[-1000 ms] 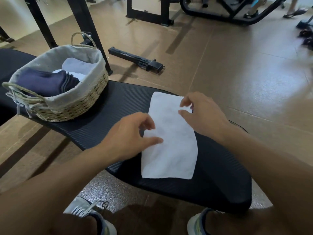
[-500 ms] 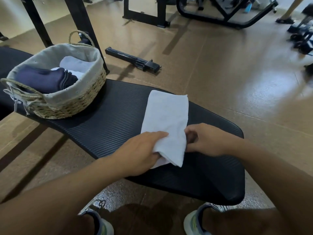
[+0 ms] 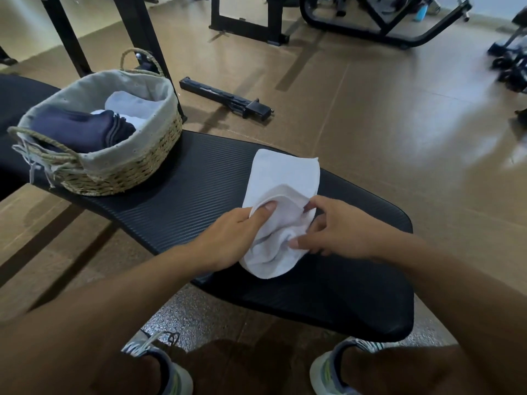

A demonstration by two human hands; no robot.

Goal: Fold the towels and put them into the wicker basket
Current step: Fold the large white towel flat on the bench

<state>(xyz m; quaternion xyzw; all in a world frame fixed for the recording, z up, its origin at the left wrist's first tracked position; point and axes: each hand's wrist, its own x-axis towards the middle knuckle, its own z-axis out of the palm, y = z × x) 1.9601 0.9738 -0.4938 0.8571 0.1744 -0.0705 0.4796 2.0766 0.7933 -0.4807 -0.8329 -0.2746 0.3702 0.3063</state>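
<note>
White towel (image 3: 285,178) lies near the tabletop's (image 3: 182,212) right end, bare mat between it and the wicker basket (image 3: 119,169). Left hand (image 3: 231,238) and right hand (image 3: 339,232) each grip its near end, now lifted and bunched higher than half a second ago.

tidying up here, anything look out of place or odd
One thing: a black metal bar lies loose on the floor beyond the bench, apart from the gym frames. The white towel is bunched only because the left hand and right hand are mid-fold. The basket sits upright with its towels inside.
</note>
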